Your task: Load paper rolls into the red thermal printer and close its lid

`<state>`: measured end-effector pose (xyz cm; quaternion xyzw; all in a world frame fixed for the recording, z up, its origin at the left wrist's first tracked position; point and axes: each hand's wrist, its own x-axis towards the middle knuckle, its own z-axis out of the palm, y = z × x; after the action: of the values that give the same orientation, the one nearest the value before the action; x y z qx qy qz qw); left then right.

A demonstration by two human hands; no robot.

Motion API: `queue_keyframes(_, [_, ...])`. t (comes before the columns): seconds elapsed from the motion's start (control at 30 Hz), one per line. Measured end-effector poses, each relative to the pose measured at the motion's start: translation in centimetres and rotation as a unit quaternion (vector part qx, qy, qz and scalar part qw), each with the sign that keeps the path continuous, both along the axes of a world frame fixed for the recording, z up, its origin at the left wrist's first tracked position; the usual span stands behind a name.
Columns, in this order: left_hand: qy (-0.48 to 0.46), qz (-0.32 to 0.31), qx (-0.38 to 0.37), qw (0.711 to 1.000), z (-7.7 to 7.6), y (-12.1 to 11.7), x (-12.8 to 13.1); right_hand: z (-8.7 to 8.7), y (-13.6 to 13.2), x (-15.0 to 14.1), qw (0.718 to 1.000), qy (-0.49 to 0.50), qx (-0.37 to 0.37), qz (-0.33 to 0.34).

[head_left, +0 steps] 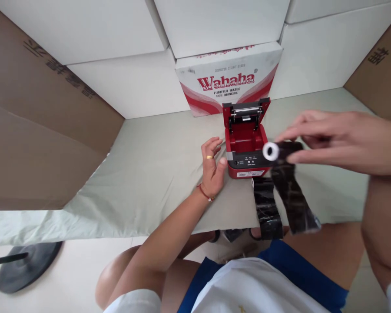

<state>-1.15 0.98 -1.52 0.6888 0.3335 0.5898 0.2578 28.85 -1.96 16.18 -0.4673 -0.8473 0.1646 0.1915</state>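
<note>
A small red and black printer (249, 161) stands on the cloth with its lid (246, 111) raised and its red inner bay showing. My left hand (213, 168) is at the printer's left side, fingers apart and thumb near the front corner; whether it touches cannot be made out. To the right of the printer, my right hand (316, 134) pinches a roll of black film (286, 171) with a white core, raised above the table. A loose strip trails down from this roll. Another black film roll (266, 204) lies before the printer, its strip reaching past the table edge.
Behind the printer leans a white and red Wahaha carton panel (228, 82), backed by stacked white boxes (130, 82). Brown cardboard (45, 143) borders the left, with another brown board (378, 74) at the right. Pale green cloth (150, 174) covers the table. A black round base (29, 267) stands on the floor.
</note>
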Motion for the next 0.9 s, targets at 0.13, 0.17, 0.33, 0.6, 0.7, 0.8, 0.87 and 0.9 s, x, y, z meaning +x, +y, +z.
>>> queue_keyframes(0.13, [0.074, 0.05, 0.144, 0.986, 1.6, -1.4, -0.1, -1.5, 4.8, -6.0, 0.998, -0.034, -0.034, -0.05])
queue_keyframes(0.17, [0.09, 0.051, 0.172, 0.98, 1.9, -1.7, -0.1, -2.2, 5.3, -6.9, 0.995, -0.051, -0.035, -0.08])
queue_keyframes(0.33, [0.173, 0.031, 0.232, 0.957, 2.5, -2.3, 0.4, -4.5, 6.3, -9.3, 0.971, -0.165, -0.039, -0.166])
queue_keyframes(0.6, [0.159, 0.067, 0.228, 0.958, 2.4, -2.4, 1.0, -5.1, 8.5, -10.2, 0.962, -0.212, -0.041, -0.168])
queue_keyframes(0.7, [0.19, 0.038, 0.198, 0.961, 2.4, -2.3, 1.2, -5.6, 8.9, -10.5, 0.958, -0.219, -0.047, -0.177])
queue_keyframes(0.8, [0.239, 0.023, 0.186, 0.953, 2.3, -2.3, 1.2, -5.8, 8.9, -10.9, 0.954, -0.23, -0.043, -0.189])
queue_keyframes(0.87, [0.255, 0.034, 0.196, 0.946, 2.3, -2.3, 1.3, -5.6, 8.5, -11.0, 0.954, -0.23, -0.039, -0.191])
queue_keyframes(0.9, [0.258, 0.042, 0.202, 0.944, 2.3, -2.3, 1.3, -5.4, 8.2, -10.9, 0.957, -0.218, -0.038, -0.185])
